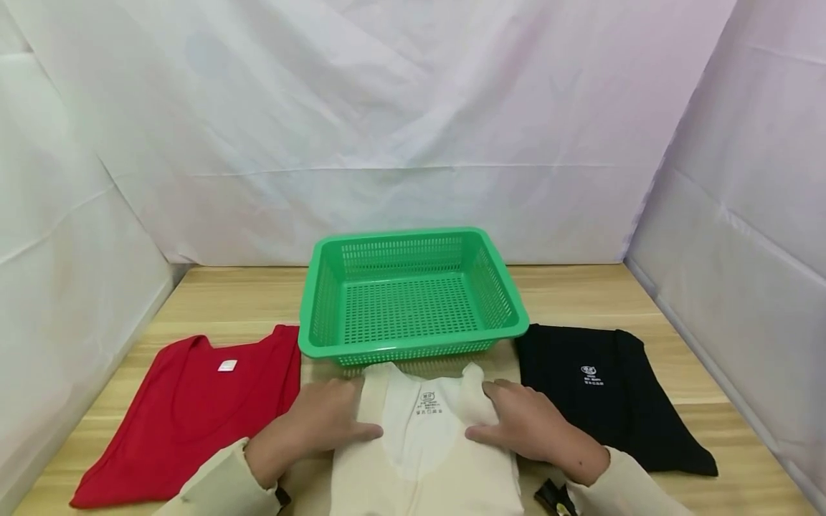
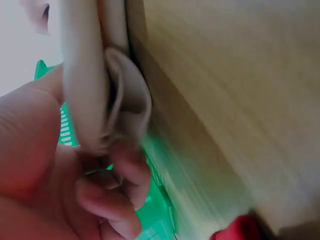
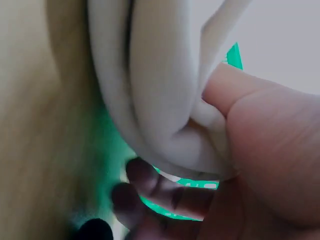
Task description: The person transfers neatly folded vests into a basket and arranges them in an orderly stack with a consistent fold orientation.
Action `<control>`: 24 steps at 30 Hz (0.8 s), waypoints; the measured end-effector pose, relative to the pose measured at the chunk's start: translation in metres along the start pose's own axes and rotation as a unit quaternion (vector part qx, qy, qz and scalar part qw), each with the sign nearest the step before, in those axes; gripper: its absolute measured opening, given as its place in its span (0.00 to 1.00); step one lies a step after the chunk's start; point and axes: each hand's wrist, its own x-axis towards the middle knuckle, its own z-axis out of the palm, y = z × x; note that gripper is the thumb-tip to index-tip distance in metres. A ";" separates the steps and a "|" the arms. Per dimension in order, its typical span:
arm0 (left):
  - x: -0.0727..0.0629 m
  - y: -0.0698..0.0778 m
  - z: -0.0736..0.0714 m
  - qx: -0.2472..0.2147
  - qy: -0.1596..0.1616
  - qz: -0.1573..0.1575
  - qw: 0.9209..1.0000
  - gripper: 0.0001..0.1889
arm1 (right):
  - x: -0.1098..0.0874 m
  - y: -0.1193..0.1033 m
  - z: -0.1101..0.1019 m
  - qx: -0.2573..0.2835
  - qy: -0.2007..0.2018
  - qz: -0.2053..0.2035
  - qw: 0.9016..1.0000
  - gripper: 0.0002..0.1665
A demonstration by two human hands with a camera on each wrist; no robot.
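A cream undershirt (image 1: 422, 459) with dark print inside its neck lies at the front middle, its shoulders close to the basket. My left hand (image 1: 323, 423) grips its left side near the shoulder, thumb on top. On the opposite side my right hand (image 1: 529, 423) holds it the same way. In the left wrist view, a folded cream edge (image 2: 82, 85) runs between the thumb and the curled fingers (image 2: 110, 205). The right wrist view has layered cream fabric (image 3: 165, 90) between the thumb and fingers (image 3: 165, 190), bulging above the table.
A green plastic basket (image 1: 510, 308) stands behind the undershirt with nothing in it. A red top (image 1: 219, 416) lies flat at left, a black top (image 1: 600, 401) at right. White sheeting (image 1: 400, 129) hangs around the back and sides of the wooden table (image 1: 574, 290).
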 end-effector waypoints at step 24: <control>-0.007 -0.020 -0.009 -0.473 -0.082 -0.054 0.876 0.39 | -0.019 0.011 0.003 0.281 -0.055 -0.079 0.955 0.23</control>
